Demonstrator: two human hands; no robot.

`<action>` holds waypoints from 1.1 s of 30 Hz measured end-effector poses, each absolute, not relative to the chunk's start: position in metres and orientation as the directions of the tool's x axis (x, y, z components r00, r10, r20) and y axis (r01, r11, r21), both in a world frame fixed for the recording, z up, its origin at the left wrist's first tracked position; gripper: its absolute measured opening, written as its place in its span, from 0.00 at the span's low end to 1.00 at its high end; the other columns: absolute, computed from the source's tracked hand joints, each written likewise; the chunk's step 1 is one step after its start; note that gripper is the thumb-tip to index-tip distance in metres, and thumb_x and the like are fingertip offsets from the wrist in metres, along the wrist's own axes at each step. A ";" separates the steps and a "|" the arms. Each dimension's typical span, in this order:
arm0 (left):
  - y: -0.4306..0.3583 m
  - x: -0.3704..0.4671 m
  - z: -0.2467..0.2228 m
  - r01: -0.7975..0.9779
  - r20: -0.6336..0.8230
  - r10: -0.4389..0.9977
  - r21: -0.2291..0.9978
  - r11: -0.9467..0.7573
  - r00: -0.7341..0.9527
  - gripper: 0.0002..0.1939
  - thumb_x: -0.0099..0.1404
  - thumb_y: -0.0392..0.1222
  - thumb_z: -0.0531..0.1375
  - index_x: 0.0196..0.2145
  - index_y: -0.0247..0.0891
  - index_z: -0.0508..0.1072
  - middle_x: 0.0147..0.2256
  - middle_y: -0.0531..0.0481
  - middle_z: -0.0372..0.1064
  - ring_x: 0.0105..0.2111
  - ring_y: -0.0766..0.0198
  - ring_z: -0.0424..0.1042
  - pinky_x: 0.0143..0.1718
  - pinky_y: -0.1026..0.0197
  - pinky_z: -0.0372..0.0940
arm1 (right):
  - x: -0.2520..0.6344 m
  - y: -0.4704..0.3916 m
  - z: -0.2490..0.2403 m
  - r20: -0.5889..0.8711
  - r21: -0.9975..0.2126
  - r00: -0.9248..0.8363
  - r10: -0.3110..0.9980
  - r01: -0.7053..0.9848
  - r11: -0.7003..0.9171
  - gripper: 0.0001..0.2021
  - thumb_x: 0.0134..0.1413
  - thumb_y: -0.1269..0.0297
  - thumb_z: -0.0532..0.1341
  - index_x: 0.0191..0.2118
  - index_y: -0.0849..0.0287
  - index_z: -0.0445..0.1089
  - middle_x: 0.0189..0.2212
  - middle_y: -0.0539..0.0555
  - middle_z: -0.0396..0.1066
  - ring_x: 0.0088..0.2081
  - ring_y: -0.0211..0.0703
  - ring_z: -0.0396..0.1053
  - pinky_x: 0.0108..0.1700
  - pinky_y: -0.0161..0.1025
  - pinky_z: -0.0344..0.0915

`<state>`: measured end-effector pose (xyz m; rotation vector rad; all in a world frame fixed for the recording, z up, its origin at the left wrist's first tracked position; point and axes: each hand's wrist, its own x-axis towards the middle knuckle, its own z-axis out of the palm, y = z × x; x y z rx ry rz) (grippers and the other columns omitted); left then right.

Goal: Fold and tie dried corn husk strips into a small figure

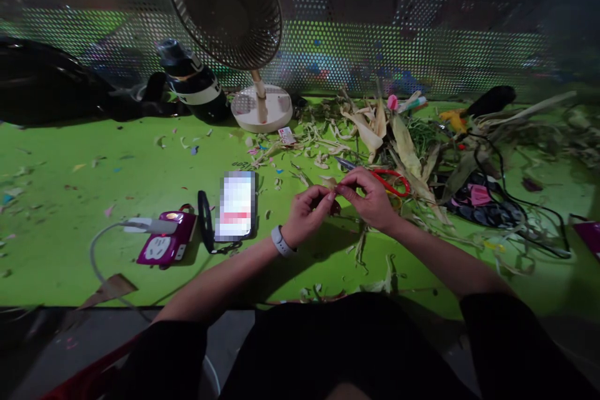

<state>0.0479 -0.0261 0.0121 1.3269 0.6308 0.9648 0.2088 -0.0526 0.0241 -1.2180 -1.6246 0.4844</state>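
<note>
Over the green table, my left hand (309,209) and my right hand (368,197) meet with their fingertips pinched together. Between them is a small pale piece of dried corn husk (329,182); both hands seem closed on it, though the fingers cover most of it. Something small and dark red shows just below the fingertips, too little of it to name. Right behind my right hand lie scissors with red handles (404,184), their blades pointing left. A heap of dried corn husks (407,140) spreads beyond them.
Left of my hands are a lit phone (237,206) on a stand and a purple power bank (167,239) with a white cable. Farther back stand a fan (261,114) and a dark bottle (199,90). A black cord (504,184) loops at right. Husk scraps litter the table.
</note>
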 end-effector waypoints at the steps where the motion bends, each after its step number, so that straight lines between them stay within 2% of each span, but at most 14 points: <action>1: -0.025 0.048 0.013 -0.211 0.115 0.855 0.977 -0.006 0.506 0.15 0.60 0.50 0.61 0.29 0.34 0.69 0.22 0.51 0.70 0.22 0.71 0.69 0.27 0.67 0.67 | 0.210 -0.052 0.023 0.493 -0.752 0.010 0.870 0.508 0.421 0.06 0.57 0.63 0.60 0.31 0.57 0.66 0.27 0.49 0.63 0.32 0.38 0.63 0.35 0.37 0.62; 8: -0.018 0.047 0.021 -0.174 -0.104 0.816 0.954 0.243 0.568 0.19 0.54 0.52 0.65 0.35 0.35 0.69 0.30 0.50 0.72 0.30 0.65 0.75 0.25 0.66 0.70 | 0.213 -0.050 0.023 0.533 -0.635 -0.047 0.845 0.638 0.436 0.08 0.59 0.62 0.59 0.30 0.58 0.65 0.26 0.49 0.64 0.29 0.37 0.63 0.32 0.36 0.61; 14: -0.022 0.049 0.020 -0.209 -0.116 0.868 0.947 0.243 0.483 0.17 0.52 0.49 0.66 0.31 0.33 0.71 0.29 0.47 0.75 0.30 0.62 0.77 0.27 0.64 0.72 | 0.211 -0.053 0.020 0.602 -0.531 -0.041 0.798 0.725 0.438 0.08 0.59 0.63 0.58 0.29 0.58 0.65 0.25 0.50 0.63 0.28 0.38 0.63 0.30 0.37 0.60; 19: -0.020 0.046 0.024 -0.264 -0.160 0.850 0.907 0.327 0.502 0.15 0.52 0.47 0.67 0.32 0.34 0.70 0.30 0.49 0.75 0.30 0.65 0.76 0.24 0.67 0.69 | 0.220 -0.050 0.026 0.677 -0.460 -0.095 0.730 0.720 0.521 0.02 0.57 0.66 0.60 0.35 0.56 0.69 0.31 0.53 0.68 0.35 0.41 0.66 0.36 0.40 0.65; 23: -0.019 0.044 0.027 -0.313 -0.209 0.818 0.850 0.423 0.537 0.14 0.52 0.44 0.67 0.31 0.34 0.69 0.28 0.53 0.72 0.25 0.72 0.71 0.21 0.72 0.63 | 0.226 -0.046 0.029 0.686 -0.391 -0.280 0.671 0.636 0.665 0.06 0.57 0.68 0.60 0.40 0.53 0.72 0.33 0.53 0.69 0.36 0.41 0.68 0.37 0.40 0.67; 29: -0.021 0.046 0.027 -0.396 -0.286 0.756 0.713 0.578 0.589 0.13 0.50 0.39 0.68 0.30 0.34 0.68 0.25 0.53 0.71 0.22 0.74 0.68 0.20 0.73 0.58 | 0.229 -0.045 0.021 0.663 -0.368 -0.312 0.681 0.656 0.659 0.06 0.58 0.66 0.59 0.38 0.50 0.73 0.32 0.53 0.70 0.35 0.42 0.68 0.37 0.41 0.67; 33: -0.021 0.047 0.030 -0.407 -0.317 0.722 0.657 0.634 0.615 0.13 0.48 0.38 0.69 0.29 0.33 0.70 0.25 0.52 0.71 0.22 0.74 0.68 0.18 0.74 0.54 | 0.228 -0.045 0.022 0.711 -0.274 -0.331 0.620 0.682 0.678 0.07 0.57 0.68 0.60 0.41 0.52 0.72 0.31 0.53 0.70 0.34 0.41 0.68 0.35 0.39 0.67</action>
